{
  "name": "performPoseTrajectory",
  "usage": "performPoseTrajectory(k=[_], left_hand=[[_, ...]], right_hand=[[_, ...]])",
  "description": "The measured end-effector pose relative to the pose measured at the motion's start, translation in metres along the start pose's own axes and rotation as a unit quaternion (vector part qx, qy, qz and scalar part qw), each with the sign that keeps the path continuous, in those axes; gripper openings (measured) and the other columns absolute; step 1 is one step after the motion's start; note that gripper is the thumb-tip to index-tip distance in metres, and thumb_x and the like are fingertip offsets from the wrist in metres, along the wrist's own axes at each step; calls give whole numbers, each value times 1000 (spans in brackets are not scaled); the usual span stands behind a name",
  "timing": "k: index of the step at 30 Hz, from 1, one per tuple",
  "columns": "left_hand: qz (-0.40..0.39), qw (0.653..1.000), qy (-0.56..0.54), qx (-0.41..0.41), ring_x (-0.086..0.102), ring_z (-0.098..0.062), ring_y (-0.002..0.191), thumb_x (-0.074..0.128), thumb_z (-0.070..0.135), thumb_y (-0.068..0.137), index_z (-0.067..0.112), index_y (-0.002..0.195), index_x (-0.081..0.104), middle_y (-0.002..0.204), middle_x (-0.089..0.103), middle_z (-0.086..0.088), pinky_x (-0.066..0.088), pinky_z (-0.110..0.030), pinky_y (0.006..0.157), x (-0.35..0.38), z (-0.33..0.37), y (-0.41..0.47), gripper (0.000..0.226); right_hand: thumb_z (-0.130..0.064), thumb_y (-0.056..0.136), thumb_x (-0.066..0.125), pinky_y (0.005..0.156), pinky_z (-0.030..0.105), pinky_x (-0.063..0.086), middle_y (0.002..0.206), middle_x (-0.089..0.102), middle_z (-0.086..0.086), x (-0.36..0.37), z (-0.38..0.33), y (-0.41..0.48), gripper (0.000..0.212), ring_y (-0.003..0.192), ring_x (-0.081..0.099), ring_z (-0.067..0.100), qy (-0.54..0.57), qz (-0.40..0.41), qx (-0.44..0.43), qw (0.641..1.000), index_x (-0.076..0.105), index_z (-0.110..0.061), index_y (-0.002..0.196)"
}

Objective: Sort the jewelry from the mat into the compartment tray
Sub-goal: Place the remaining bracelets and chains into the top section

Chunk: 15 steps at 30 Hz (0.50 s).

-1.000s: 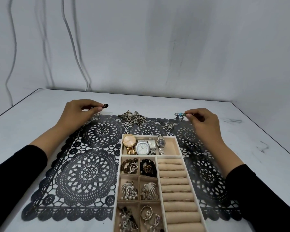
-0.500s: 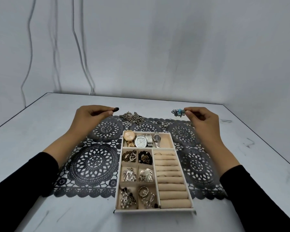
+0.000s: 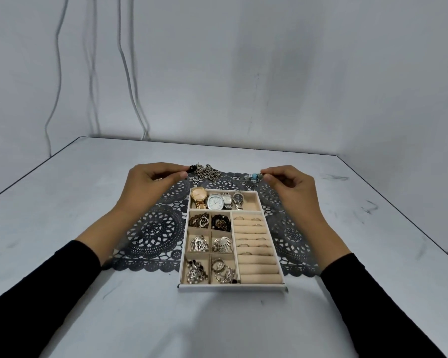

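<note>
Left hand (image 3: 150,186), right hand (image 3: 294,188) nearer centre.

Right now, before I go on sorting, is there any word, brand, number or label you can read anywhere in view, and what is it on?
No text reads clearly anywhere in this view.
On the white-dial watch: dark marks round the face, too small to read.
On the gold watch, small square watch and dark-dial watch: any brand or numerals are too small to tell.
On the tray, mat and table: no label or print shows.
</note>
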<state>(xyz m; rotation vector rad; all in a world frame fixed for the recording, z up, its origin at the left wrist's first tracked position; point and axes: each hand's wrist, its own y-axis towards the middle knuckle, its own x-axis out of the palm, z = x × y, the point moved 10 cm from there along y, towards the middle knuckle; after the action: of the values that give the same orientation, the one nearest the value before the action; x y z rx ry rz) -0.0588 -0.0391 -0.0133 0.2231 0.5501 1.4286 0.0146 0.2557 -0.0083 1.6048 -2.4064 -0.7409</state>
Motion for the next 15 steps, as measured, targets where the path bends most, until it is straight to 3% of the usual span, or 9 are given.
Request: performPoseTrajectory(k=[4,15], left_hand=[[-4,1000,-6,7,71,-4,91,78,18,79,17,98,78,91,77,8,50,-11,79,8,5,-5,18],[4,1000,1,18,71,-7,93,78,16,80,15,99,78,94,77,4,54,-19,87,11,9,-8,19]], right_hand=[[-1,81,70,71,14,51,87,73,2,11,5,-3,13,79,65,7,4,-35,6,999,74,-8,91],[6,78,70,83,23,54,90,73,2,28,19,-2,22,87,68,13,6,-87,-11,996,74,-12,89]])
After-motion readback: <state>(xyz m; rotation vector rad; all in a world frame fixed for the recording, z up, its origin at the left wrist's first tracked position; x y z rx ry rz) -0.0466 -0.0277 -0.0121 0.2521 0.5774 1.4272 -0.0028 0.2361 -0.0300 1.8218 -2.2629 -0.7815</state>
